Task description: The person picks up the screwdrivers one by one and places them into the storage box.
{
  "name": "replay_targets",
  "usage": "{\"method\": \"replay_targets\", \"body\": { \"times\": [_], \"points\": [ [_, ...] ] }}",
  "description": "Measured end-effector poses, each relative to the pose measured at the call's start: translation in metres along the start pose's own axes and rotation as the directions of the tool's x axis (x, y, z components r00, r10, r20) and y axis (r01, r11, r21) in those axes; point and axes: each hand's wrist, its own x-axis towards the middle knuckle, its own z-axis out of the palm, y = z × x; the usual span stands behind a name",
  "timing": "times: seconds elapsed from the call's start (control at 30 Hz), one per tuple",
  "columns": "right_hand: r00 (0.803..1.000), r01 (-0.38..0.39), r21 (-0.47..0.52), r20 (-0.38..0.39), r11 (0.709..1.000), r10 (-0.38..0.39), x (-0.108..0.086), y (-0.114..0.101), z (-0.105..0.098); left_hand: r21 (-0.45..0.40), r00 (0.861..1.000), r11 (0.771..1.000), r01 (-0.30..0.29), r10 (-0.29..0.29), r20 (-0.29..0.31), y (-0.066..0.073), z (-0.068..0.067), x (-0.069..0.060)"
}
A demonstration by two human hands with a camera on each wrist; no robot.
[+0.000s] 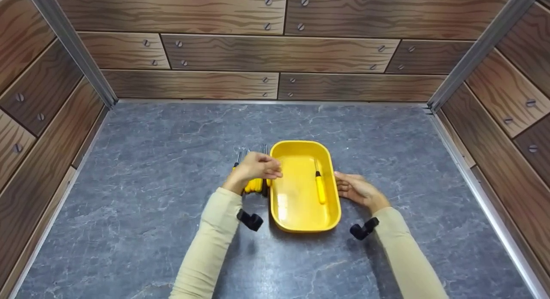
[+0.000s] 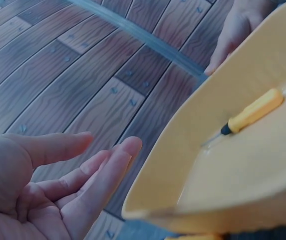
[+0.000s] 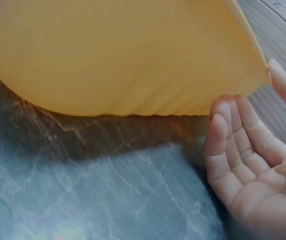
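Observation:
A yellow plastic bin (image 1: 294,161) with rounded corners stands on the table. Inside, near its right wall, lies a screwdriver (image 1: 320,189) with a yellow handle and black collar. My left hand (image 1: 257,166) hovers by the bin's left rim, fingers extended and holding nothing; the left wrist view shows a gap between thumb and fingers. Against the bin's right outer wall rest the fingertips of my right hand (image 1: 356,189), its thumb at the rim. Partly hidden under my left hand and wrist, several yellow-handled tools (image 1: 254,186) lie left of the bin.
The grey marbled tabletop (image 1: 142,196) extends around the bin. Wood-patterned panels (image 1: 275,54) enclose the back and both sides, with metal strips at the corners. A black wrist mount (image 1: 250,220) sticks out from the left sleeve, another (image 1: 364,228) from the right.

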Motion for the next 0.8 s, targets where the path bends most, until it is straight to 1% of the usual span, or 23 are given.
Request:
{"method": "replay_targets", "body": {
  "times": [0.13, 0.2, 0.33, 0.47, 0.53, 0.63, 0.8],
  "points": [
    [1.0, 0.0, 0.009, -0.004, 1.0, 0.0, 0.001, -0.002, -0.001, -0.017, 1.0, 1.0, -0.015, 0.014, -0.022, -0.003, -0.014, -0.004],
    [1.0, 0.008, 0.011, 0.001, 1.0, -0.008, 0.001, -0.002, -0.002, -0.014, 0.999, 1.0, -0.01, 0.009, -0.035, -0.005, -0.021, -0.007],
    [0.999, 0.038, -0.013, 0.037, 0.999, -0.037, 0.0, -0.004, -0.001, -0.007, 0.998, 1.0, 0.008, -0.009, -0.063, -0.012, -0.032, -0.009],
    [0.997, 0.057, -0.023, 0.048, 0.998, -0.056, 0.0, -0.005, 0.001, -0.029, 0.996, 0.999, 0.022, -0.024, -0.082, -0.021, -0.042, -0.01],
    [0.998, 0.055, -0.018, 0.04, 0.998, -0.054, 0.0, -0.006, 0.002, -0.039, 0.996, 0.999, 0.022, -0.025, -0.085, -0.027, -0.047, -0.01],
    [0.998, 0.047, -0.017, 0.034, 0.999, -0.046, 0.001, -0.005, 0.003, -0.053, 0.995, 0.998, 0.036, -0.041, -0.093, -0.035, -0.052, -0.01],
    [0.999, 0.04, -0.011, 0.023, 0.999, -0.04, 0.001, -0.005, 0.003, -0.052, 0.994, 0.997, 0.054, -0.059, -0.094, -0.041, -0.058, -0.009]
  ]
}}
